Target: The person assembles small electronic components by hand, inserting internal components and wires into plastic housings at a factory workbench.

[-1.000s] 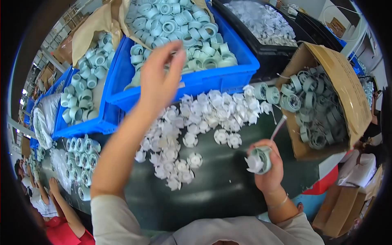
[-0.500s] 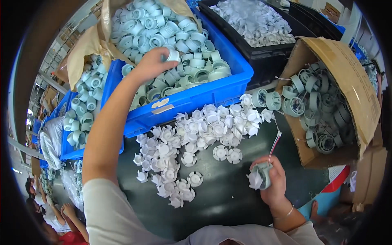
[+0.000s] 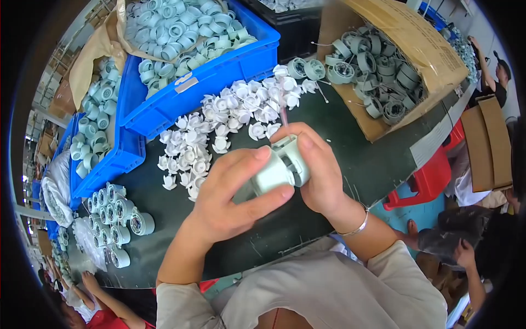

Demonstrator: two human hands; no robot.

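Above the dark green table (image 3: 246, 241), my two hands meet in front of me. My left hand (image 3: 222, 194) grips a pale green plastic ring (image 3: 272, 174) between thumb and fingers. In my right hand (image 3: 320, 172) is a pale green round housing (image 3: 296, 156), with thin wires rising from it, blurred. Ring and housing are tilted and lie against each other, a dark gap showing between parts of them. Just beyond my hands spreads a pile of small white bladed caps (image 3: 235, 109).
A blue bin (image 3: 219, 74) of pale green rings stands far left. At the far right a cardboard box (image 3: 433, 55) holds grey-green housings with wires. Rows of finished-looking round units (image 3: 118, 216) sit at left. A red stool (image 3: 422, 183) and other people are beyond the table's edges.
My left hand has come back from the blue bin with a ring, and my right hand has lifted the housing to meet it. The view has shifted to the right.
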